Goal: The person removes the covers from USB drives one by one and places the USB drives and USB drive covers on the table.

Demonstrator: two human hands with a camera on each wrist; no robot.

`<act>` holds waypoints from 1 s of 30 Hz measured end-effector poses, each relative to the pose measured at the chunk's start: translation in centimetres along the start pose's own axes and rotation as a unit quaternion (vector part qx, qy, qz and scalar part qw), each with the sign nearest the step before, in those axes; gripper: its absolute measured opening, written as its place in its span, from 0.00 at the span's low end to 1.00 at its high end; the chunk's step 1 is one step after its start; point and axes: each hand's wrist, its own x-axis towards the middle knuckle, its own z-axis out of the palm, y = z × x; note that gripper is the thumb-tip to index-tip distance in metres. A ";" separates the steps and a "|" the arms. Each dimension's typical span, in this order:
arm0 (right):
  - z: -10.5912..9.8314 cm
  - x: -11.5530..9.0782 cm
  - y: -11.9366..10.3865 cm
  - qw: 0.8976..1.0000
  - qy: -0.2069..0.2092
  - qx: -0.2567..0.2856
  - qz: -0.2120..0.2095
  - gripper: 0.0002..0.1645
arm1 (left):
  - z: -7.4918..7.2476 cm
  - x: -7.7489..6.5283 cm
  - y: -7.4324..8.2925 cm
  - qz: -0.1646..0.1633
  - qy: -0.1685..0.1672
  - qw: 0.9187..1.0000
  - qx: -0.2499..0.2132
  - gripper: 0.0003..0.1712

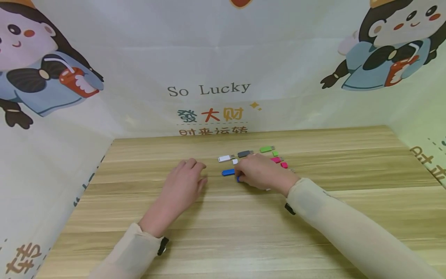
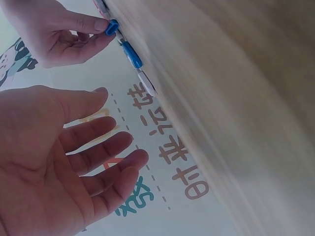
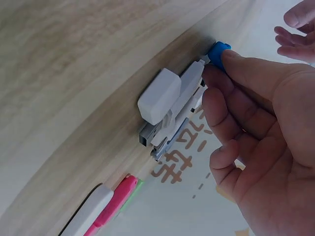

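Observation:
My right hand (image 1: pixel 261 170) pinches a small blue USB stick cap (image 3: pixel 218 53) between thumb and forefinger, low over the table. In the head view the blue USB stick (image 1: pixel 228 172) lies just left of those fingertips, its plug end hidden by the hand. My left hand (image 1: pixel 184 184) hangs over the table to the left of the sticks, palm inward, fingers loosely bent and holding nothing. Past the right hand lie a white USB stick (image 1: pixel 224 158) beside its white cap (image 1: pixel 235 161), and a dark grey stick (image 1: pixel 245 154).
A green USB stick (image 1: pixel 266 149) with a green cap (image 1: pixel 275 153) lies farther back. A pink stick (image 1: pixel 276 159) and pink cap (image 1: pixel 284 165) sit right of the hand, partly covered. White printed cloth (image 1: pixel 139 77) rises behind the wooden table (image 1: pixel 223 240).

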 end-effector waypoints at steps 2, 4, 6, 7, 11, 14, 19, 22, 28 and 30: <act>0.0 0.1 0.0 1.000 -0.002 0.001 0.003 0.04 | 0.0 -0.1 0.0 0.001 0.001 1.000 0.003 0.21; 0.0 0.1 0.0 1.000 -0.002 -0.002 0.004 0.04 | -0.1 -0.1 0.0 0.003 0.002 1.000 0.005 0.21; 0.1 0.1 0.0 1.000 -0.003 -0.005 0.003 0.04 | -0.1 -0.2 0.0 0.003 0.001 1.000 0.006 0.21; 0.1 0.2 0.1 1.000 -0.003 -0.006 0.002 0.04 | -0.1 -0.2 0.0 0.003 0.001 1.000 0.006 0.21; 0.1 0.2 0.1 1.000 -0.005 -0.013 0.002 0.05 | -0.1 -0.3 0.0 0.003 0.000 1.000 0.001 0.21; 0.1 0.2 0.1 1.000 -0.008 -0.018 0.004 0.06 | -0.1 -0.3 0.0 0.002 0.000 1.000 -0.004 0.21; -0.1 0.1 0.0 0.999 -0.015 -0.028 0.007 0.07 | -0.1 -0.4 0.0 0.001 0.000 1.000 -0.005 0.21; -0.1 0.1 0.0 0.999 -0.018 -0.036 0.006 0.07 | 0.0 -0.3 0.0 0.002 0.001 1.000 -0.004 0.21; -0.3 -0.1 -0.1 0.999 -0.017 -0.034 0.010 0.07 | -0.1 -0.3 0.0 0.001 -0.001 1.000 -0.005 0.22; -0.5 -0.2 -0.2 0.999 -0.012 -0.029 0.015 0.08 | -0.1 -0.2 0.0 0.000 -0.001 1.000 -0.006 0.22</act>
